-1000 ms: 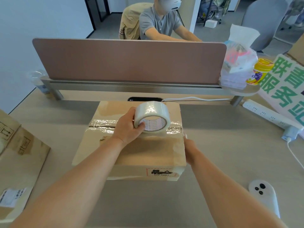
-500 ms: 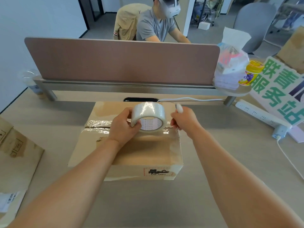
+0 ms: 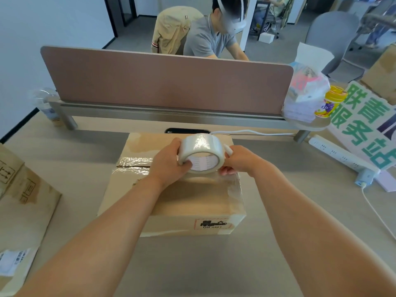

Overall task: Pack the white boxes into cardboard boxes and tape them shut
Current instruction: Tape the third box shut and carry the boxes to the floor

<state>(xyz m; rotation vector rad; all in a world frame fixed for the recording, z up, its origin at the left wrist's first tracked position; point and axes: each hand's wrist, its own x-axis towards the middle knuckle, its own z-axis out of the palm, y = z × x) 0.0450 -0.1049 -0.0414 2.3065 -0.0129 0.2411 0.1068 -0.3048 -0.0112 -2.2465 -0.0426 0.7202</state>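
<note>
A closed cardboard box point(image 3: 192, 200) lies in the middle of the desk, with shiny clear tape running across its top seam. Above the box, my left hand point(image 3: 169, 166) grips a roll of clear packing tape point(image 3: 201, 153), thumb inside the core. My right hand point(image 3: 237, 159) holds a small white cutter point(image 3: 227, 149) and its fingertips touch the right edge of the roll. No white boxes are in view.
A second cardboard box point(image 3: 23, 196) sits at the left edge. A brown divider panel point(image 3: 167, 80) closes the far side, with a person seated behind it. A white power strip point(image 3: 340, 155), a cable, a green-lettered sign point(image 3: 368, 123) and a tissue pack point(image 3: 306, 91) stand at the right.
My right hand rose from the box's right side to the tape roll, holding the white cutter. The roll stayed above the box in my left hand.
</note>
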